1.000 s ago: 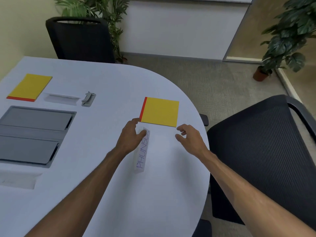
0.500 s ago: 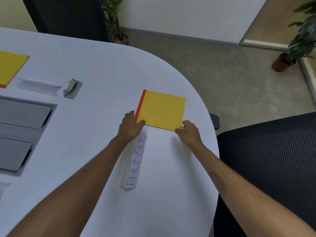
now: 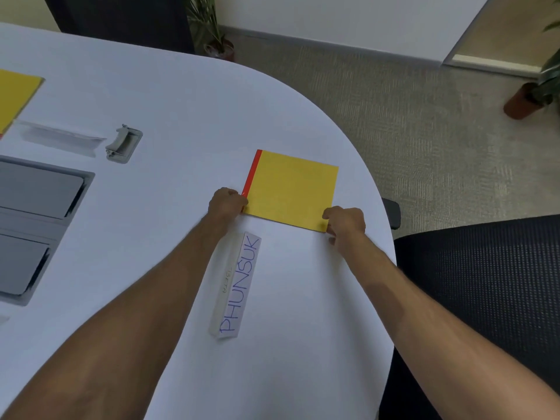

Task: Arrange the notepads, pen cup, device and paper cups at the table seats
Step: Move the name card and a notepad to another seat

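A yellow notepad point(image 3: 292, 189) with a red spine lies flat on the white table point(image 3: 181, 101) near its right edge. My left hand point(image 3: 226, 203) pinches the notepad's near left corner at the red spine. At the near right corner my right hand point(image 3: 345, 221) grips the pad. A white name card point(image 3: 238, 284) reading PHUNSUK lies just below the pad, between my forearms. A second yellow notepad point(image 3: 15, 98) shows at the far left edge, partly cut off. No pen cup or paper cups are in view.
A grey recessed cable hatch point(image 3: 33, 225) sits in the table at left, with a small grey clip point(image 3: 122, 144) and another white name card point(image 3: 60, 137) above it. A black mesh chair point(image 3: 485, 298) stands at right, another chair point(image 3: 121, 19) at the far side. Potted plants point(image 3: 533, 92) stand on the carpet.
Both hands went from hovering near the notepad to closing on its two near corners. The view tilted down and moved closer. The pad lies squarer to the table edge.
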The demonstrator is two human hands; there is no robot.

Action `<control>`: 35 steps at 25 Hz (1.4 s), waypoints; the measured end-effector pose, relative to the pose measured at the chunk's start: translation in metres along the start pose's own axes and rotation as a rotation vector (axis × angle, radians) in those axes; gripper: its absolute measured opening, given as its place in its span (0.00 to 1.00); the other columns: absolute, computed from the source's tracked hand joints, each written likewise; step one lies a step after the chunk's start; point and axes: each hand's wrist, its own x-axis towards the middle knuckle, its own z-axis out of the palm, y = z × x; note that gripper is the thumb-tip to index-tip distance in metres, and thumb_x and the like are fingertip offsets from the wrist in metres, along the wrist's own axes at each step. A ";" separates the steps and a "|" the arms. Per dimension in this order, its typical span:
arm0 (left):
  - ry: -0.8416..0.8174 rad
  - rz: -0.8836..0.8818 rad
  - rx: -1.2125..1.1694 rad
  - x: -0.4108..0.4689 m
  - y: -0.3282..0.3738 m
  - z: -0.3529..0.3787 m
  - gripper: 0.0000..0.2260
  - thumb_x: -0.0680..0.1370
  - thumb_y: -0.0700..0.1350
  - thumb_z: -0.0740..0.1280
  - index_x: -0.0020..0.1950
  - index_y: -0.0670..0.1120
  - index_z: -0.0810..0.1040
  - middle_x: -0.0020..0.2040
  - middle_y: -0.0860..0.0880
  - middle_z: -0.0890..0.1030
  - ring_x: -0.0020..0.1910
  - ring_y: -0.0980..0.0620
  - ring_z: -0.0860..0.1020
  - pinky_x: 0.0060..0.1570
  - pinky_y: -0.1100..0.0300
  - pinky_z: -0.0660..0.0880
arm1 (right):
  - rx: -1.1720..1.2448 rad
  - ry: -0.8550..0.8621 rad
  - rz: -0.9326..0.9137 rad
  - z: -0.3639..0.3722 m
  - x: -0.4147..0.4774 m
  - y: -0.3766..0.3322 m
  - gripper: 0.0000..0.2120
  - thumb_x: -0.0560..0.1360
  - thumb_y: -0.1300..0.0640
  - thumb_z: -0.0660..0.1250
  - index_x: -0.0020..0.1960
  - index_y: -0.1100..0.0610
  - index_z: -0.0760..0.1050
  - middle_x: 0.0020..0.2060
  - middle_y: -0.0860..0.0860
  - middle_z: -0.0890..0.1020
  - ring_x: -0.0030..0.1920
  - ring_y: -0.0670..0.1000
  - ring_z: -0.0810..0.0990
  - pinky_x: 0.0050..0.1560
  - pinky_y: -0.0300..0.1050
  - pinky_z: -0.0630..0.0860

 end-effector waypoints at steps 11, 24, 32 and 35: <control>-0.131 -0.093 -0.578 -0.023 0.007 -0.016 0.13 0.77 0.28 0.64 0.59 0.37 0.78 0.48 0.42 0.84 0.44 0.49 0.83 0.37 0.63 0.81 | 0.230 -0.239 0.048 -0.030 -0.011 -0.007 0.06 0.76 0.73 0.66 0.47 0.64 0.75 0.47 0.61 0.80 0.41 0.57 0.80 0.39 0.49 0.81; -0.149 -0.176 -1.137 -0.200 -0.036 -0.042 0.07 0.77 0.33 0.68 0.54 0.36 0.80 0.47 0.40 0.85 0.44 0.48 0.85 0.42 0.59 0.83 | 0.475 -0.417 -0.127 -0.049 -0.172 0.031 0.18 0.75 0.76 0.64 0.60 0.60 0.71 0.45 0.62 0.81 0.44 0.59 0.82 0.46 0.52 0.84; -0.116 -0.151 -1.105 -0.295 -0.078 -0.036 0.06 0.75 0.32 0.70 0.51 0.36 0.81 0.47 0.41 0.85 0.44 0.47 0.84 0.44 0.58 0.83 | 0.403 -0.522 -0.181 -0.056 -0.261 0.088 0.18 0.74 0.76 0.66 0.60 0.60 0.70 0.47 0.63 0.81 0.46 0.60 0.83 0.50 0.52 0.83; -0.072 -0.079 -1.035 -0.325 -0.092 -0.054 0.03 0.76 0.32 0.69 0.49 0.36 0.80 0.46 0.43 0.85 0.44 0.49 0.84 0.47 0.57 0.83 | 0.413 -0.576 -0.196 -0.069 -0.284 0.099 0.17 0.74 0.73 0.67 0.60 0.63 0.72 0.46 0.61 0.83 0.44 0.58 0.84 0.48 0.50 0.83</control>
